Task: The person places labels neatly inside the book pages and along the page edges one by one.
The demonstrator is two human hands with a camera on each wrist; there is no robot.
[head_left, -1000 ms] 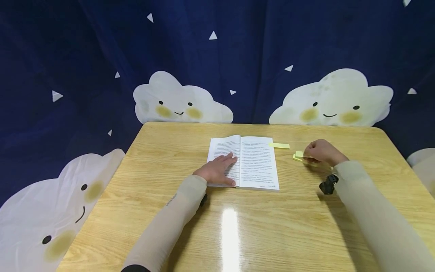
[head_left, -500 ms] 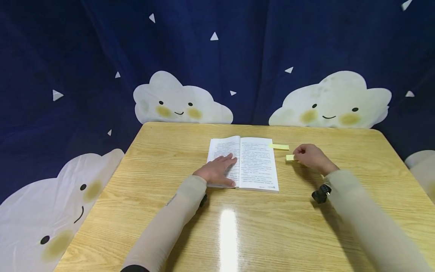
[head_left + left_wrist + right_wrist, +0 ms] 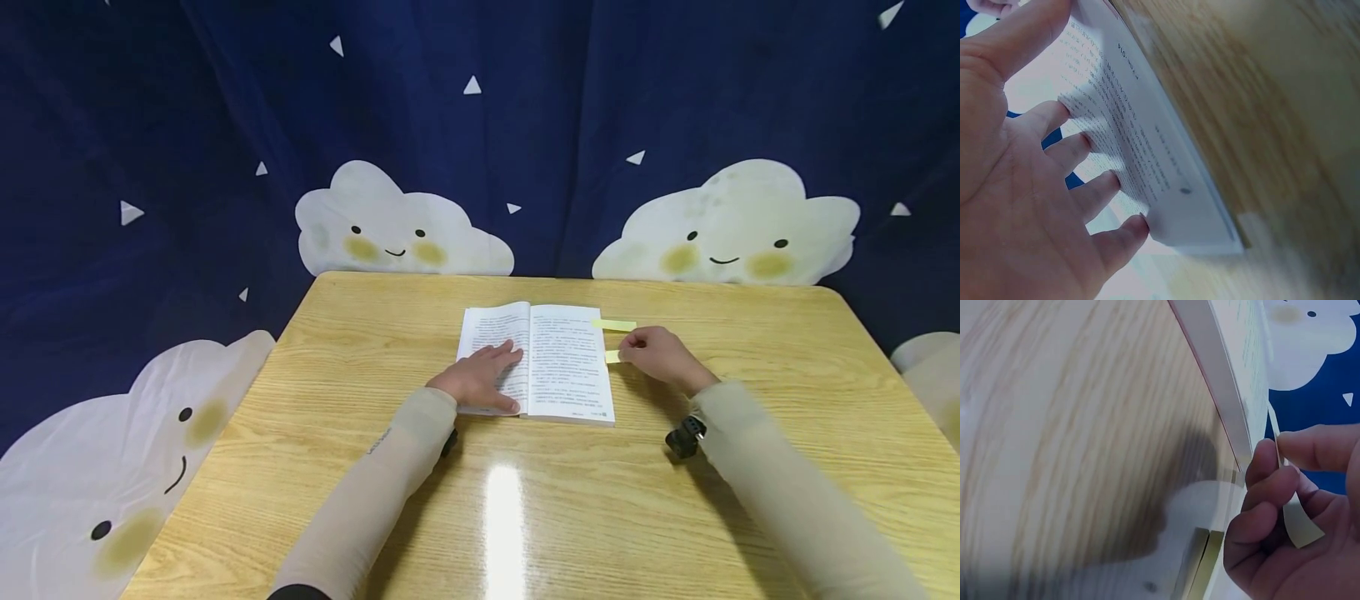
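Observation:
An open book (image 3: 567, 371) with printed pages lies on the wooden table. My left hand (image 3: 480, 379) rests on its left page, fingers spread; the left wrist view shows the fingertips on the paper. At the right page's outer edge, my right hand (image 3: 663, 358) pinches a pale yellow sticky note strip (image 3: 612, 357) between thumb and fingers. One end of the strip overlaps the page edge, while the other curls into the palm in the right wrist view. Higher on that page, a second yellow sticky strip (image 3: 617, 326) sticks out past the edge.
Below the right hand, a small yellow pad of sticky notes (image 3: 1205, 565) lies on the table (image 3: 360, 350). A dark blue curtain (image 3: 555, 125) printed with clouds hangs behind the table's far edge. Small dark devices (image 3: 684, 438) sit at the wrists.
My right hand has moved left from the sticky note pad to the right page's edge, carrying a yellow strip. The left hand stays on the left page.

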